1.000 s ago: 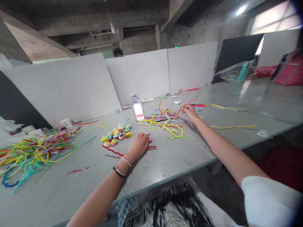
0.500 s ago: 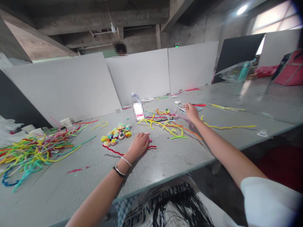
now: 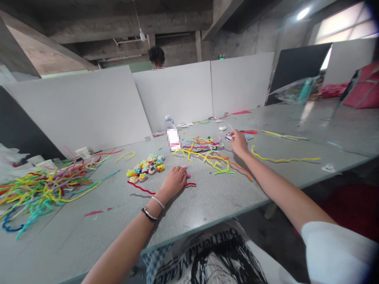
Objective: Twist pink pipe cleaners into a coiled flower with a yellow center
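Observation:
My left hand (image 3: 175,178) rests on the table with its fingers curled over a small pink fuzzy piece (image 3: 187,174), mostly hidden beneath them. A red pipe cleaner (image 3: 139,187) runs under that hand, its ends showing on both sides. Farther off to the right, my right hand (image 3: 238,142) is closed in a pinch above a phone-like flat object (image 3: 248,136). Something thin and pale shows at its fingertips, too small to name. Between the hands lie tangled yellow pipe cleaners (image 3: 217,161) and an orange one (image 3: 238,167).
Small fuzzy flowers (image 3: 146,167) cluster left of centre. A large heap of pipe cleaners (image 3: 63,181) covers the table's left side. A bottle (image 3: 168,120), a white round case (image 3: 222,128) and a yellow pipe cleaner (image 3: 286,159) lie farther out. White panels (image 3: 174,94) stand behind; a person's head shows above.
My right hand has shifted slightly and turned, its fingers now pinched together, with a thin pale thing showing at the tips. My left hand stays put. The person behind the panels moved right.

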